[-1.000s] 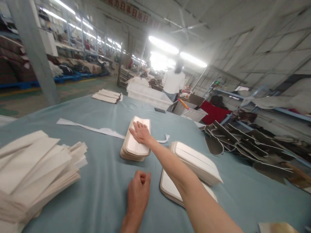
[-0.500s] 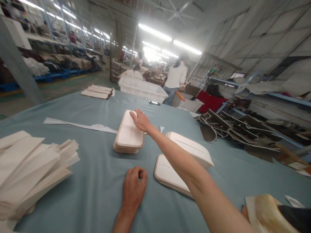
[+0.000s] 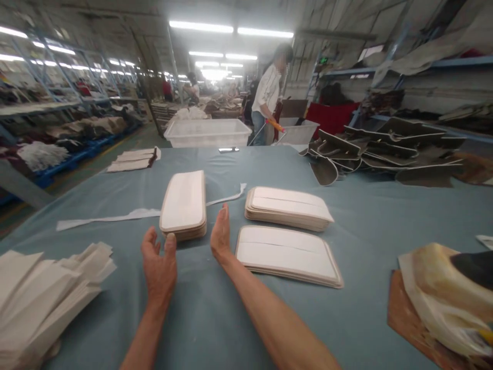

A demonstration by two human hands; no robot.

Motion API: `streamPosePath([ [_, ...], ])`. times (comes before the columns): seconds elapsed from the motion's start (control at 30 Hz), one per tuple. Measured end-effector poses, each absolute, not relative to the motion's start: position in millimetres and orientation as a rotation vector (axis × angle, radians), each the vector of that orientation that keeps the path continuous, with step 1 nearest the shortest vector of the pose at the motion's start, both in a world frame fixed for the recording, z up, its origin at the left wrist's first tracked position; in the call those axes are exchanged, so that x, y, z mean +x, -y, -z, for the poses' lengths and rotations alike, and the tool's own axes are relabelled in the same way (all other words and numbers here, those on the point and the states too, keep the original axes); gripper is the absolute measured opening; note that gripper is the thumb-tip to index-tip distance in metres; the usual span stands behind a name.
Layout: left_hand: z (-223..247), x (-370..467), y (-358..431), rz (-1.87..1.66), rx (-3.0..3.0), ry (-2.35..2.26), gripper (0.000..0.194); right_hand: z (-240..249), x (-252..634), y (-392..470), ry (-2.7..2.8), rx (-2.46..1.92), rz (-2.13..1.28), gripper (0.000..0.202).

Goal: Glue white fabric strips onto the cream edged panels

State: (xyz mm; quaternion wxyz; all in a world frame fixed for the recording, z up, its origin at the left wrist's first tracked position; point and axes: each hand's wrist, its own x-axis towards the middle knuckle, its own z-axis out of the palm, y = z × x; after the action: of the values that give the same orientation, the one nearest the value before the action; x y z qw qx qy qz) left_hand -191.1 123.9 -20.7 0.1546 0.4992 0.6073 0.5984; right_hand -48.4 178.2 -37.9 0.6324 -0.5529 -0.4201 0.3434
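Note:
A stack of white rounded panels with beige edges [image 3: 184,200] lies left of centre on the blue-green table covering [image 3: 200,318]. My left hand [image 3: 159,262] is at the stack's near left corner, fingers apart, holding nothing. To the right of the stack, my right hand [image 3: 221,231] is held on edge with its fingers stretched out and nothing in it. Two more stacks lie to the right: one farther back [image 3: 288,203] and one nearer [image 3: 287,252], beside my right forearm. A thin white strip [image 3: 111,218] runs behind the left stack.
Pale fabric pieces [image 3: 46,293] lie at the near left, a small folded pile [image 3: 133,159] at the far left. Dark white-edged pieces [image 3: 381,151] are heaped at the back right. A white tub [image 3: 208,133] and a person [image 3: 266,95] are beyond the table.
My right hand has left the top of the left stack and moved down to its right side. My left hand has moved left and opened. The view has levelled.

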Motion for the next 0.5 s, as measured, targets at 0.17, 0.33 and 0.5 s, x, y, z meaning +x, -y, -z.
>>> streamPosePath([
  [0.17,15.4,-198.7,-157.0,-1.58,1.687,-1.641,0.091,52.3,-55.0,-169.6,1.172,-1.183,-0.625,0.109],
  [0.33,21.0,-199.9,-167.2,-1.561,1.785,-1.713,0.099,54.5,-53.0,-179.2,1.392,-1.162,-0.509,0.133],
  [0.5,29.2,-202.5,-176.4,-1.574,1.831,-1.805,0.112,53.0,-51.0,-199.0,1.483,-1.082,-0.4,0.153],
])
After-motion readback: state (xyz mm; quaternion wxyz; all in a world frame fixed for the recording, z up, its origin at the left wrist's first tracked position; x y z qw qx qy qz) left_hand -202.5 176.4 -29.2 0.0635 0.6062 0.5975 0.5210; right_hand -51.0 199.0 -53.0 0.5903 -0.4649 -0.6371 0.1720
